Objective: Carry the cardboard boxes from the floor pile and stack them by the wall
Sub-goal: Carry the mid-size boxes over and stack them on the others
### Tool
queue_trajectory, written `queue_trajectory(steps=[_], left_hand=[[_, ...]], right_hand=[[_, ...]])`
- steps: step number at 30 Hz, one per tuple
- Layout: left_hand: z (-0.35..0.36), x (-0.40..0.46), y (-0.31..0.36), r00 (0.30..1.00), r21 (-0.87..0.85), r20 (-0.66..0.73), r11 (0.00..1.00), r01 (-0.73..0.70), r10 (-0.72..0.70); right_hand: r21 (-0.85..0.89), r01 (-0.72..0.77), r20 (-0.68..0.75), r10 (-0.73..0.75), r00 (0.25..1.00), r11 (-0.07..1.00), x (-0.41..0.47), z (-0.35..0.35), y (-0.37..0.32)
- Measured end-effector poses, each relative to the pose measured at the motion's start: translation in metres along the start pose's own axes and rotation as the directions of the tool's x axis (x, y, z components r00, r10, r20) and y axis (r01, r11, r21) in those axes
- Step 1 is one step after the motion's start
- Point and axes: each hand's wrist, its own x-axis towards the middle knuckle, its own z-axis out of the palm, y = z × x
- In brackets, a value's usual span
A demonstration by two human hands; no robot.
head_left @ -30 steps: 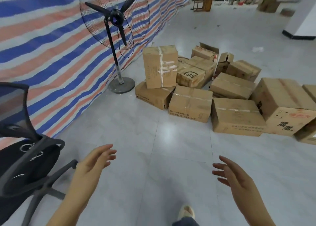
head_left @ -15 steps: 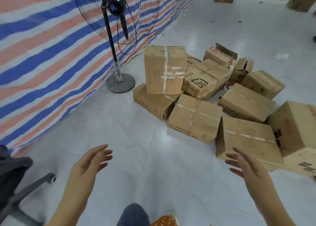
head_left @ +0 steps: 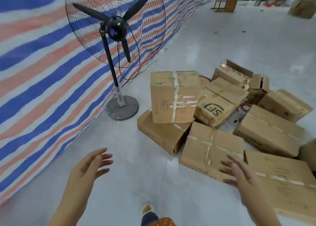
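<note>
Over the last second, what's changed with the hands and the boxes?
The person has walked up to the pile: the boxes and the fan loom larger, and the office chair has dropped out of view. The right hand has come forward in front of the nearest taped box; whether it touches is unclear. The left hand stays open over bare floor. Nothing is gripped, and the boxes lie as they were.

Grey floor (head_left: 136, 174) under scattered cardboard boxes (head_left: 212, 150), fan (head_left: 122, 106).
</note>
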Motion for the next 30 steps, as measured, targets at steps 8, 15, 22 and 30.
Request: queue_trajectory(steps=[8, 15, 22, 30], left_hand=[[0.039, 0.166, 0.066, 0.985, 0.056, 0.126, 0.991, -0.123, 0.115], [0.096, 0.288, 0.075, 0.983, 0.092, 0.157, 0.989, -0.114, 0.099], [0.174, 0.423, 0.118, 0.978, 0.096, 0.18, 0.988, -0.122, 0.103], [0.279, 0.614, 0.111, 0.927, 0.208, 0.374, 0.975, -0.074, -0.01]], right_hand=[[-0.075, 0.006, 0.008, -0.005, 1.0, 0.997, 0.132, 0.074, -0.058], [-0.096, -0.022, 0.005, 0.023, 1.0, 0.995, 0.26, 0.108, -0.078], [-0.194, -0.016, 0.1, 0.036, 0.994, 0.981, 0.419, 0.138, -0.11], [-0.432, -0.061, 0.161, 0.143, 0.977, 0.9, 0.562, 0.214, -0.113]])
